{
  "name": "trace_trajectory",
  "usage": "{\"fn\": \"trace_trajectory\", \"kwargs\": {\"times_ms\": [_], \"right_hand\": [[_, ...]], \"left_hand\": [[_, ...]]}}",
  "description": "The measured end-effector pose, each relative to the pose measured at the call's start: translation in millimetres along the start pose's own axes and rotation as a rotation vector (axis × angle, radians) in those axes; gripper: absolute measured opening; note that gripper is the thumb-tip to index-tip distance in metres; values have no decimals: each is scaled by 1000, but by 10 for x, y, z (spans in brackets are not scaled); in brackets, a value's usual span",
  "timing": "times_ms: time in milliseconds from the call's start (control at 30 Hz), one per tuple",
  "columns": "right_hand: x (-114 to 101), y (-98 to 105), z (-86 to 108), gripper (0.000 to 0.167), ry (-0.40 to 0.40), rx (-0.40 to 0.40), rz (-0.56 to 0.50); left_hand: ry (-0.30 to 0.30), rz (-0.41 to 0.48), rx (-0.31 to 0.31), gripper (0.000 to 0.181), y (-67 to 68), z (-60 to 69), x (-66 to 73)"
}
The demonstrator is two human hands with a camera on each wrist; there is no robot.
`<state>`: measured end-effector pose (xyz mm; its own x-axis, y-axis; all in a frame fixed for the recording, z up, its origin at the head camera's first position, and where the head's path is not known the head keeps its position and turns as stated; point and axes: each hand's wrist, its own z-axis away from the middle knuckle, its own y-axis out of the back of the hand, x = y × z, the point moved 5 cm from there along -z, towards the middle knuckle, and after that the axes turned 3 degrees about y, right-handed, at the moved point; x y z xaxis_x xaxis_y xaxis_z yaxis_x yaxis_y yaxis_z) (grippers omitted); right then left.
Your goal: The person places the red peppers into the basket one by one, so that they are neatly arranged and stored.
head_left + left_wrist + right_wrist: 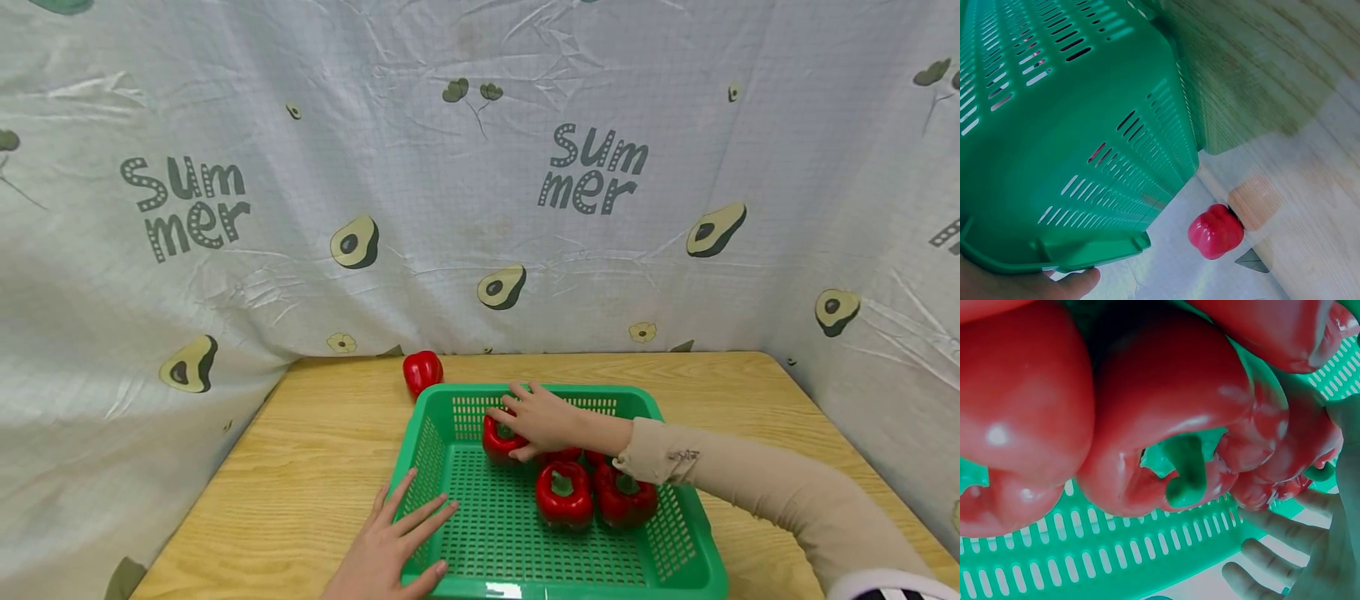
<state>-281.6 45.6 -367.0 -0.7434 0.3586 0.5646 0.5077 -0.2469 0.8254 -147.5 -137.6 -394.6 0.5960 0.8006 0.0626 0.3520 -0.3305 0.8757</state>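
A green plastic basket with slotted walls stands on the wooden table, holding several red bell peppers. My left hand rests across the basket's left rim, fingers spread and straight; in the left wrist view, fingers touch the rim. Inside the basket my right hand reaches over the back-left pepper, partly hiding it. In the right wrist view the fingers are spread and fairly straight beside that pepper. Another red bell pepper lies outside, behind the basket's back-left corner.
Bare wooden table surface extends left of the basket, and more shows on its right. A pale cloth printed with avocados hangs behind and along both sides of the table.
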Motion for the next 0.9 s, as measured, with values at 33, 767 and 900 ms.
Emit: {"fn": "trace_trajectory", "kwargs": {"times_ms": [33, 767, 900], "right_hand": [[-5, -16, -6, 65, 4, -21, 6], [-86, -31, -42, 64, 59, 42, 52], [-81, -23, -47, 63, 49, 35, -2]], "left_hand": [[8, 8, -6, 58, -3, 0, -1], [-2, 6, -1, 59, 1, -6, -2], [-36, -31, 15, 59, 0, -6, 0]]}}
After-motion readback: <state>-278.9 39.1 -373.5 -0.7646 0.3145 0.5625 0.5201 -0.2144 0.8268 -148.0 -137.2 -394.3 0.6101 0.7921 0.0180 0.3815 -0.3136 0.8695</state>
